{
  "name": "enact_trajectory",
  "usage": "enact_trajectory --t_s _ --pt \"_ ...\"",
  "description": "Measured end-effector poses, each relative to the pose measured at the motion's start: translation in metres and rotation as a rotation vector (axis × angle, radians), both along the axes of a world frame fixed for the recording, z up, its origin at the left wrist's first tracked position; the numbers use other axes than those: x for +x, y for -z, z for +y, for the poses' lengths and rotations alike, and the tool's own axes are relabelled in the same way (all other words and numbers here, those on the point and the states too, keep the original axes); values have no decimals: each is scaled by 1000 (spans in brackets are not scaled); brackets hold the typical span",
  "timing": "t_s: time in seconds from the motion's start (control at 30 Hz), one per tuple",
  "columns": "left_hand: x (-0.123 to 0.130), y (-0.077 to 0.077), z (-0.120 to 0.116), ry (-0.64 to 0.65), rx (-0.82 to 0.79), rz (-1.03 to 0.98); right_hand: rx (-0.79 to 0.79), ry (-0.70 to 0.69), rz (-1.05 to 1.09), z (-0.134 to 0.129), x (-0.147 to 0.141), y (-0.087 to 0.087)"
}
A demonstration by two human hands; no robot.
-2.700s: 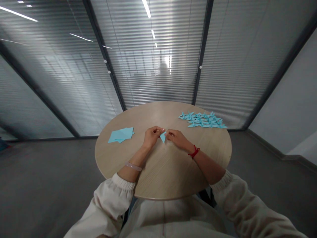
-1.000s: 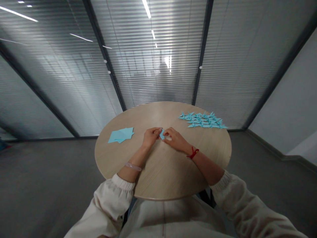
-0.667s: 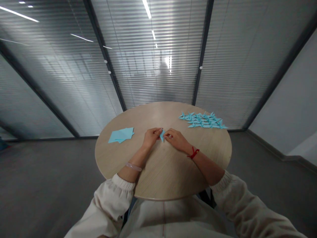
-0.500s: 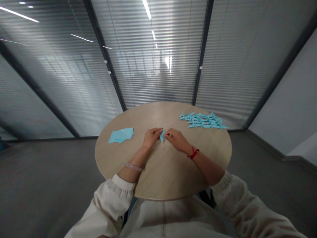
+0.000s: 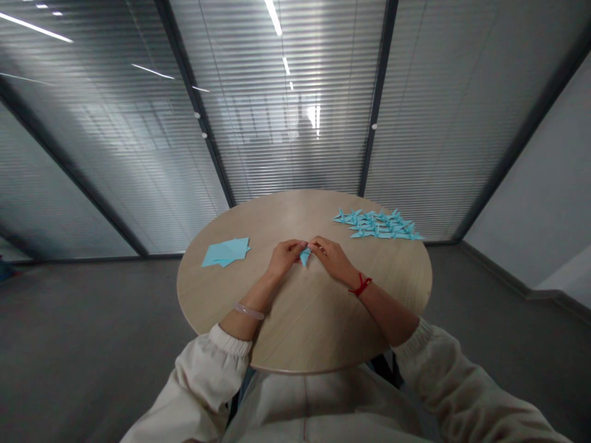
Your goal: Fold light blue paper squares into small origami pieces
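A small folded piece of blue paper (image 5: 305, 256) is between my two hands, above the middle of the round wooden table (image 5: 318, 332). My left hand (image 5: 283, 257) pinches its upper left side. On its upper right side the fingers of my right hand (image 5: 330, 255) are closed on it, and the fingertips of both hands nearly meet at its top. The pointed lower end of the paper shows below the fingers. Parts of its folds are hidden behind the fingertips.
Flat blue paper sheets (image 5: 226, 251) lie overlapping on the table's left side. Several folded blue paper cranes (image 5: 378, 224) stand in rows at the back right. Behind the table is a glass wall with blinds (image 5: 295, 154).
The fingertips of my right hand have moved up and left to the top of the folded paper. The paper has shifted slightly down and right, and its shape looks a little different.
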State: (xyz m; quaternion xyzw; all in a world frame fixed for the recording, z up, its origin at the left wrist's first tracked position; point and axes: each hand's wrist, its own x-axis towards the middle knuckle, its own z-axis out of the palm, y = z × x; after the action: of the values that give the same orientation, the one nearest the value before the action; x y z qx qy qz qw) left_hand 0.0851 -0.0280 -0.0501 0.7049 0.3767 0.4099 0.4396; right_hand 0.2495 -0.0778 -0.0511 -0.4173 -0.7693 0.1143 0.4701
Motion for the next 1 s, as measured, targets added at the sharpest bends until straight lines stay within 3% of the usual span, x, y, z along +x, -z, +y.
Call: enact_trajectory --t_s 0.33,0.5,0.77,1.0 --pt "5 -12 -14 53 -37 71 -32 100 65 1 2 -1" --pt "6 -17 -19 82 20 95 -52 137 76 0 1 0" --pt "5 -17 -19 62 88 112 -49 177 76 3 2 3" --pt "6 -16 -18 108 0 36 -48 187 78 5 4 5"
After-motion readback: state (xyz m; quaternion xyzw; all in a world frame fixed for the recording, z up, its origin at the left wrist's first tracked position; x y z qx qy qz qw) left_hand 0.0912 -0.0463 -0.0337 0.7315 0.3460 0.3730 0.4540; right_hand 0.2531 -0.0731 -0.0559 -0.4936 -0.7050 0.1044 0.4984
